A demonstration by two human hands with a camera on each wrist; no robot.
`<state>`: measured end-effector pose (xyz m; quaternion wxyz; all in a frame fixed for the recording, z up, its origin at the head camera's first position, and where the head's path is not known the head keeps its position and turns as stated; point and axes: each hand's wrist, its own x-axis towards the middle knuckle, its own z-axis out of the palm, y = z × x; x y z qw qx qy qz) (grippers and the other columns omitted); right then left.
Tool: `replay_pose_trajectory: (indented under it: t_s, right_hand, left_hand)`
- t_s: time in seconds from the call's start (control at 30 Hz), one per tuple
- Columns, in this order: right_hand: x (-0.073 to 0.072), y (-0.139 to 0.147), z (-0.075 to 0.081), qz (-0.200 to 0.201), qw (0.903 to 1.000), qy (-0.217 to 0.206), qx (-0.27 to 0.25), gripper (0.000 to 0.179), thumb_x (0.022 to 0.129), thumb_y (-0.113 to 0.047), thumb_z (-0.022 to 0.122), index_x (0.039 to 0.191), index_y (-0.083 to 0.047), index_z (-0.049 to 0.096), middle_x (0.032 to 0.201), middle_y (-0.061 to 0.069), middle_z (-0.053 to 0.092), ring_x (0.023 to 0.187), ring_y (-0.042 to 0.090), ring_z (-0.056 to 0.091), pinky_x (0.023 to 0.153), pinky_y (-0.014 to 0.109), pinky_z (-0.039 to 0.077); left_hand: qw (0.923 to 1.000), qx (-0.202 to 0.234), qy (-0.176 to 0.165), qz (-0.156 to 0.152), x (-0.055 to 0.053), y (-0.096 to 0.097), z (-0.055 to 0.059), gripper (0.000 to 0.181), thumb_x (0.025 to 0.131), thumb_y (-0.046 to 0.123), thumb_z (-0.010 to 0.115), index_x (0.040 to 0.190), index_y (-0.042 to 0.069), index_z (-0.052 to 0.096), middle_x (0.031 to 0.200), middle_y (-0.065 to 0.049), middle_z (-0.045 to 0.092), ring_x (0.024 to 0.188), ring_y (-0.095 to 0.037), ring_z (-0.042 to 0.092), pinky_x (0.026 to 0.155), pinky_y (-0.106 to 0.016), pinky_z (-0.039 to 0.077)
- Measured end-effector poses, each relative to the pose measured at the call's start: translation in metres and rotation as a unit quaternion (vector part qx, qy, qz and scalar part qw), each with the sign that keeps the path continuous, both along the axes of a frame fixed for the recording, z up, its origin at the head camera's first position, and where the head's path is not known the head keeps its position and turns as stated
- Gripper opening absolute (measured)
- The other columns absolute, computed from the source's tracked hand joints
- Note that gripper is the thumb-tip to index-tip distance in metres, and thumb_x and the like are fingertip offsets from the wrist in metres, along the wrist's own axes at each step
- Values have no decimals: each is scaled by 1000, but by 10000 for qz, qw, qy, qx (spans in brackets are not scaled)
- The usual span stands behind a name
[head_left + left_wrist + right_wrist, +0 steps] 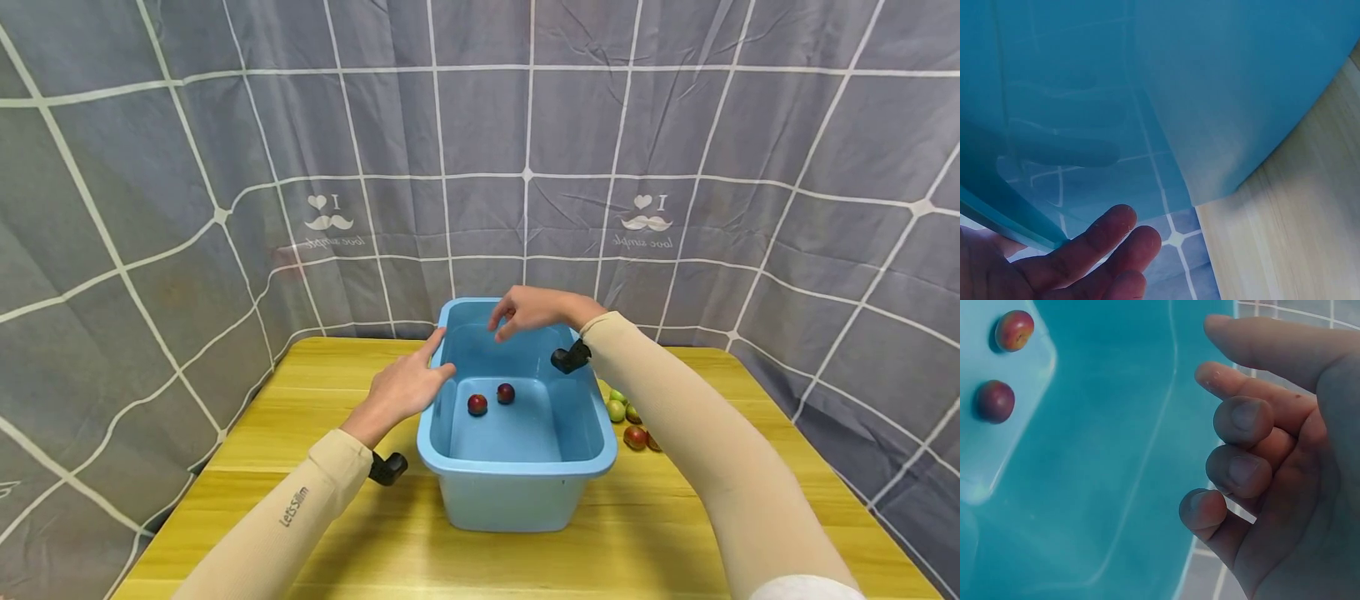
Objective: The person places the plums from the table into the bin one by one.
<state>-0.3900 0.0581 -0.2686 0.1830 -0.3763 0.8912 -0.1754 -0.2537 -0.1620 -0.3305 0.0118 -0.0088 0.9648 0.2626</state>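
A light blue plastic tub (517, 468) stands on the table, with two small dark red fruits that look like plums on its floor: one red plum (477, 405) and a darker plum (506, 393). My left hand (405, 385) is at the tub's left rim, thumb over the inner side and fingers along the outside. In the left wrist view its fingers (1116, 226) look fairly straight beside the outer wall; firm contact cannot be told. Over the tub's far right part hovers my right hand (536, 308), its fingers loosely bent around nothing.
To the tub's right, partly behind the right forearm, lie several green fruits (616, 411) and red fruits (635, 437) on the wooden table (337, 533). A grey curtain with white lines (480, 125) hangs behind and at both sides.
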Motion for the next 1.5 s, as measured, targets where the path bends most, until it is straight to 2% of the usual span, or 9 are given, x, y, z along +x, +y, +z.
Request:
replay_pose_trajectory:
  t_s: [0.13, 0.3, 0.57, 0.9, 1.13, 1.33, 1.5]
  right_hand:
    - [5, 13, 6, 63, 9999, 64, -119, 34, 93, -28, 72, 123, -13, 72, 80, 3, 62, 76, 20, 54, 73, 32, 45]
    - [12, 30, 11, 88, 9995, 96, -286, 32, 93, -27, 72, 122, -13, 73, 69, 0, 55, 65, 15, 46, 66, 30, 39]
    - [25, 54, 11, -39, 9981, 211, -585, 31, 94, -26, 71, 121, -12, 73, 72, 1, 56, 68, 16, 48, 67, 30, 40]
    - [40, 83, 10, -240, 9944, 184, -1015, 27, 95, -26, 68, 119, -14, 73, 75, 19, 58, 64, 18, 48, 70, 34, 44]
    - [47, 108, 6, -295, 9905, 291, -1311, 26, 96, -26, 68, 117, -12, 74, 71, 5, 56, 63, 16, 48, 63, 28, 41]
    - [51, 129, 1, -517, 9850, 258, -1628, 28, 96, -26, 68, 117, -8, 74, 73, 7, 56, 65, 17, 48, 65, 29, 42]
    - [55, 148, -8, -807, 9794, 87, -1847, 29, 97, -25, 66, 121, -8, 72, 82, 2, 65, 64, 16, 47, 63, 29, 41]
  left_hand:
    - [10000, 33, 26, 9, 1, 0, 0, 74, 96, 50, 42, 163, 36, 13, 75, -8, 57, 61, -22, 55, 53, -35, 40]
    - [10000, 53, 38, -28, 1, 1, 0, 74, 95, 50, 42, 163, 37, 13, 74, -8, 57, 60, -23, 54, 51, -35, 39]
    - [9999, 55, 103, -4, 1, 1, -1, 74, 96, 50, 42, 163, 37, 14, 75, -9, 56, 62, -23, 55, 52, -35, 40]
    - [9999, 108, 95, -27, 2, 0, -2, 73, 97, 49, 42, 163, 35, 13, 77, -9, 57, 62, -23, 55, 51, -35, 40]
    - [9999, 72, 88, -31, 1, 1, 0, 73, 96, 50, 41, 163, 37, 13, 80, -9, 58, 65, -23, 57, 54, -36, 41]
    - [9999, 132, 89, -48, 1, 0, 0, 74, 97, 50, 41, 163, 36, 12, 90, -9, 63, 71, -23, 60, 55, -36, 42]
    - [9999, 81, 80, -48, 0, 0, -2, 73, 97, 50, 42, 163, 36, 13, 94, -8, 64, 71, -23, 60, 55, -36, 43]
